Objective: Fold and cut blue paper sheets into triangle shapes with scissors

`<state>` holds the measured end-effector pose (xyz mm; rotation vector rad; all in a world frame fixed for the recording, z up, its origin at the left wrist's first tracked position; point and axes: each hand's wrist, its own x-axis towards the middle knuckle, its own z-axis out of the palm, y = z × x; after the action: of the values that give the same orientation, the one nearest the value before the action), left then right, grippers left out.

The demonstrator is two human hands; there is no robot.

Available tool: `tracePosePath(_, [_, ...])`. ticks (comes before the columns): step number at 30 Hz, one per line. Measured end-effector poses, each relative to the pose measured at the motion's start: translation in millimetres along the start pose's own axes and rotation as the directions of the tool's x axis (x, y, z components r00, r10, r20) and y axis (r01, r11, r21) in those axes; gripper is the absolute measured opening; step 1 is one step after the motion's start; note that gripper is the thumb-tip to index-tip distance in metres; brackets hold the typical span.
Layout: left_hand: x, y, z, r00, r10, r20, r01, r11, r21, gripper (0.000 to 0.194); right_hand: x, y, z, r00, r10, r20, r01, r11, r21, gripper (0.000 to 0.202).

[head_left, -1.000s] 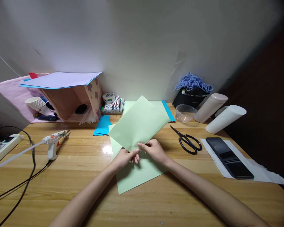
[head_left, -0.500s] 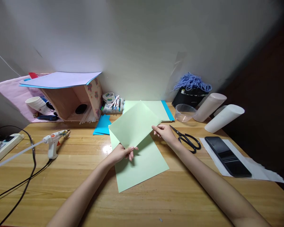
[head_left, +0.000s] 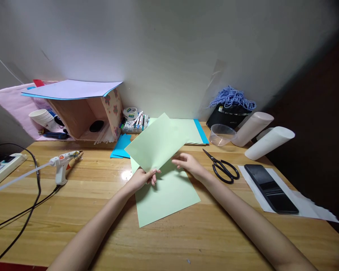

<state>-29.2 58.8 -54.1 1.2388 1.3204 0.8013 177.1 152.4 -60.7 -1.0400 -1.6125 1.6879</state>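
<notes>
My left hand point(head_left: 143, 180) pinches the lower corner of a pale green paper sheet point(head_left: 158, 141), thumb on top. The sheet is held tilted above the table and bows slightly. Just off its lower right edge is my right hand point(head_left: 188, 165), fingers loosely bent and apart, holding nothing that I can see. Below both hands a second pale green sheet point(head_left: 166, 201) lies flat on the wooden table, partly covered by the raised one. Black-handled scissors point(head_left: 224, 167) rest to the right of my right hand.
At left are a glue gun point(head_left: 62, 167) with its cord, a power strip point(head_left: 7, 167) and a pink box point(head_left: 113, 113). Markers point(head_left: 138, 122) and a paper stack point(head_left: 196, 131) stand behind. To the right are a clear bowl point(head_left: 222, 134), white rolls point(head_left: 269, 143) and a phone point(head_left: 271, 188).
My right hand has let go of the raised sheet's right corner and moved left and slightly down along its edge. My left hand still grips the sheet.
</notes>
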Motion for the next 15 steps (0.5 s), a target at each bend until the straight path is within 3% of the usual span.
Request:
tracePosePath(3, [-6.0,6.8,3.2,0.999,0.002,0.035,-0.003,0.999,0.041,0.044,-10.5,1.5,23.6,0.975,-0.014,0.222,0.020,1.000,-0.023,0.035])
tracePosePath(5, [-10.1,11.1,5.7,0.998,-0.015,0.060,0.010,0.997,0.082,0.045,-16.4,0.6,32.1,0.954,-0.057,0.294,0.062,0.998,-0.007,0.035])
tracePosePath(15, [-15.2,18.8,11.0,0.994,-0.065,0.086,0.055,0.991,0.120,0.045,-18.4,2.4,31.6,0.961,-0.118,0.251,0.124,0.992,-0.012,0.021])
